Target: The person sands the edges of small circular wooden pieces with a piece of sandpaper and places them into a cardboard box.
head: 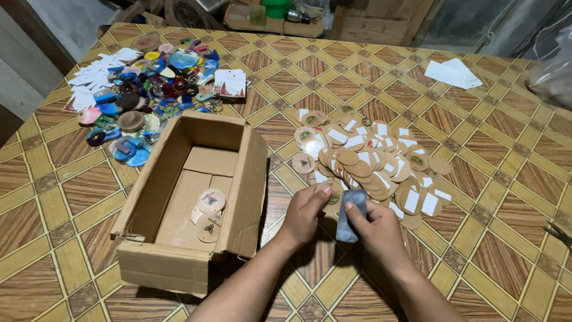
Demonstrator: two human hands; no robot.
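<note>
L hand (305, 213) & R hand (374, 229) met just right of the cardboard box (196, 203), both pinching a blue-grey strip (350, 216); L fingers also gripped a wooden disc (331, 197). Disc pile (372, 158) lay right of box; colourful pieces (143, 89) behind it.

Small craft workshop, likely home-run. Worktop (488, 149) covered in patterned wood-look sheet; heap of round wooden discs (369, 161) on it, many with white stickers. Second heap of coloured resin pieces and keyrings (146, 89) beside stacks of small white cards (95, 74). Open cardboard box (190, 197) holds a few discs. Rough timber boards and clutter (280, 18) behind.
</note>
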